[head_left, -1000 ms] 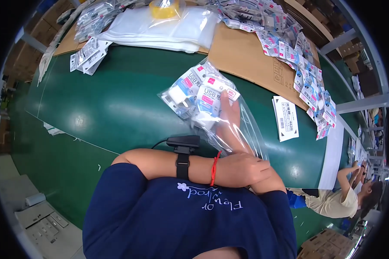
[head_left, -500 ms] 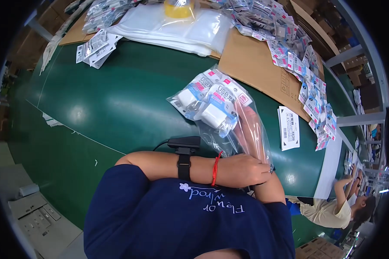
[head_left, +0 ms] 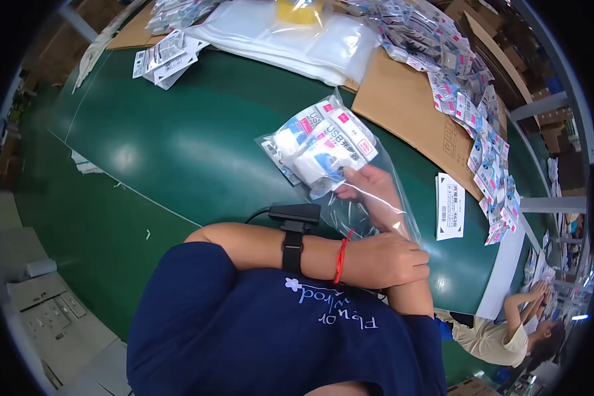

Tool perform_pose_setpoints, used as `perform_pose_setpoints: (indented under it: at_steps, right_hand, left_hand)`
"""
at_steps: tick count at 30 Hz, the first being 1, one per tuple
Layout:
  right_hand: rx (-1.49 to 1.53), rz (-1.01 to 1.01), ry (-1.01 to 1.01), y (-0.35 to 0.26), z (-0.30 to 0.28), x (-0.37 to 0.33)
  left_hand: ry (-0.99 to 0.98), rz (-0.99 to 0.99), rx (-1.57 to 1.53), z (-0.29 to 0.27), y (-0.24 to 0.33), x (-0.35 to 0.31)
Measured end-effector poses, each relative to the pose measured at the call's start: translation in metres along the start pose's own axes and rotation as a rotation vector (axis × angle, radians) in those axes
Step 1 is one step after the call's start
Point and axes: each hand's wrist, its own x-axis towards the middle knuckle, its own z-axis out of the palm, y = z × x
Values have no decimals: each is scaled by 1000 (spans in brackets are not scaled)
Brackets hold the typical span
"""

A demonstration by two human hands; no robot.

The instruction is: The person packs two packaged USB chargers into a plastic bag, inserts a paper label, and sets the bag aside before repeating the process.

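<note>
A large clear plastic bag point(head_left: 355, 215) lies over the green table, with packaged white USB chargers inside it. The front charger pack point(head_left: 342, 146) overlaps another charger pack point(head_left: 289, 137) on its left. Inside the bag, my right hand point(head_left: 378, 190) pinches the lower right edge of the front pack, thumb on top. My left arm crosses in front of my body. My left hand point(head_left: 395, 260) is closed around the bag's mouth at my right forearm; its fingertips are partly hidden.
White label cards point(head_left: 450, 206) lie to the right, more cards point(head_left: 168, 59) at the far left. Heaped charger packs point(head_left: 465, 99) cover cardboard point(head_left: 402, 99) at the far right. Flat clear bags point(head_left: 277, 43) with yellow tape point(head_left: 299, 10) lie at the back. A person point(head_left: 501, 333) works farther right.
My right hand has come to grip the front charger pack, its thumb now over the pack's edge. The packs have turned slightly inside the bag. My left hand stays at the bag's mouth.
</note>
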Motion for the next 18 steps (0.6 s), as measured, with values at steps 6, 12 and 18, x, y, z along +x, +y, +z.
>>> perform_pose_setpoints:
  at_steps: [6, 12, 18]
  right_hand:
    - [238, 36, -103, 7, -6, 8]
    - [565, -133, 212, -9, 31, 5]
    - [467, -197, 74, 20, 34, 33]
  left_hand:
    - [-54, 17, 47, 3, 0, -3]
    - [-159, 62, 46, -5, 8, -2]
    - [-38, 26, -60, 0, 9, -5]
